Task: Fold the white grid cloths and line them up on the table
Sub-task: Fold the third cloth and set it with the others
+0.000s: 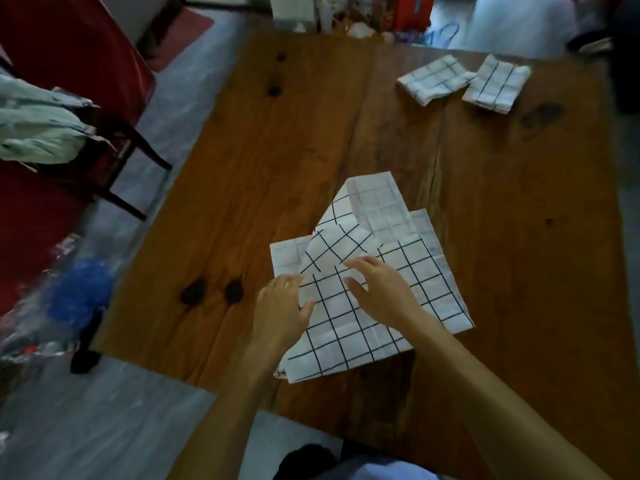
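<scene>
White grid cloths are in two states in the head view, the only view there is. Two folded cloths lie at the far right of the wooden tabletop [502, 209]: one folded cloth [433, 79] and, just beside it to the right, a second folded cloth [496, 83]. Their near corners look to touch or almost touch, and both sit a little askew, so the row is begun but not squared up.

Close to the near edge lies the unfolded cloth [363, 299], spread but rumpled. One corner is turned back over its middle, and paler cloth showing past its far edge may be its own underside or another layer; I cannot tell which.

Both hands are on it. The left hand [282, 306] rests at its left edge with the fingers loosely curled and the thumb lying on the fabric; whether it pinches the edge I cannot tell. The right hand [379, 289] lies on the middle, fingers spread and fairly straight, pressing or smoothing, not clamped.

My judgement: two cloths are done, and this one is only being flattened, no clean fold made yet. Folding it and setting it in line with the pair remains. Whether more cloths wait out of view is not shown.
</scene>
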Motion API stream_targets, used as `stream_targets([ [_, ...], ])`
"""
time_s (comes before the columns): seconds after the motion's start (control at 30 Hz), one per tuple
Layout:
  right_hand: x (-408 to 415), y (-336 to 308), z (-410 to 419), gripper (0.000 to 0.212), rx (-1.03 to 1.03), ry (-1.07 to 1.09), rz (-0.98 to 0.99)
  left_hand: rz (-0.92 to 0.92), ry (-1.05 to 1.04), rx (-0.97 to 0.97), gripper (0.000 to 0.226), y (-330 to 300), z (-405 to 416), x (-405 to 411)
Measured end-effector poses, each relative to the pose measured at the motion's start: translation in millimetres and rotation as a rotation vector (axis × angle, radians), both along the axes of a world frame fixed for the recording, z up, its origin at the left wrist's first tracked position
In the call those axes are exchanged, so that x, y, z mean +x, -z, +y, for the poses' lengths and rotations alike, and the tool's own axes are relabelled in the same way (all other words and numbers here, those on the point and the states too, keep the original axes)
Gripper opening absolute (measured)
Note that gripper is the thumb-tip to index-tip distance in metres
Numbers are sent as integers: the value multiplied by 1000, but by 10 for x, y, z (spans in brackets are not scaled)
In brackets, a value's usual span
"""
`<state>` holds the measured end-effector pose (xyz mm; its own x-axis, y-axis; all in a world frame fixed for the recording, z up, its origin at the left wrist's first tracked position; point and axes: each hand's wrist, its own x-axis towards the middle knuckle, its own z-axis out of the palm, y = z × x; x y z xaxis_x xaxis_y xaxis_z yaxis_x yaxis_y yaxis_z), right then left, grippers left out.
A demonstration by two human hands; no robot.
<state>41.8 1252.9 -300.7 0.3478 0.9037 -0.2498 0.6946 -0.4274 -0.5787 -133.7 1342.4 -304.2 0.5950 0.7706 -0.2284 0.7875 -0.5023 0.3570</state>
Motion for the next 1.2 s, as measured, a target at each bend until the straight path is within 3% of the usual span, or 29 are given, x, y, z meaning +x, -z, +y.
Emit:
stream_targets([
  [0.17, -47, 281, 188, 43, -80, 4, 1, 110, -51, -57, 57, 329, 156, -18],
  [0.27, -119, 328, 255, 48, -98, -6, -25, 116, -29, -17, 40, 378, 213, -68],
  [0.37, -180, 329, 337, 60, -123, -103, -79, 29, 13, 43, 11, 319, 275, -109],
  [0.5, -324, 197, 464, 75, -172, -200, -170, -123, 90, 52, 5, 82, 341, -177],
  [0.57, -384, 70, 518, 68, -194, -186, -215, -188, 144, 76, 6, -80, 381, -212],
  [0.8, -324, -549, 209, 16, -241, -15, -365, -356, 221, 185, 11, -698, 549, -317],
  [1.2, -3, -1711, -679, 15, 89, 485, -503, -510, 381, 300, 9, -1875, 417, 200],
])
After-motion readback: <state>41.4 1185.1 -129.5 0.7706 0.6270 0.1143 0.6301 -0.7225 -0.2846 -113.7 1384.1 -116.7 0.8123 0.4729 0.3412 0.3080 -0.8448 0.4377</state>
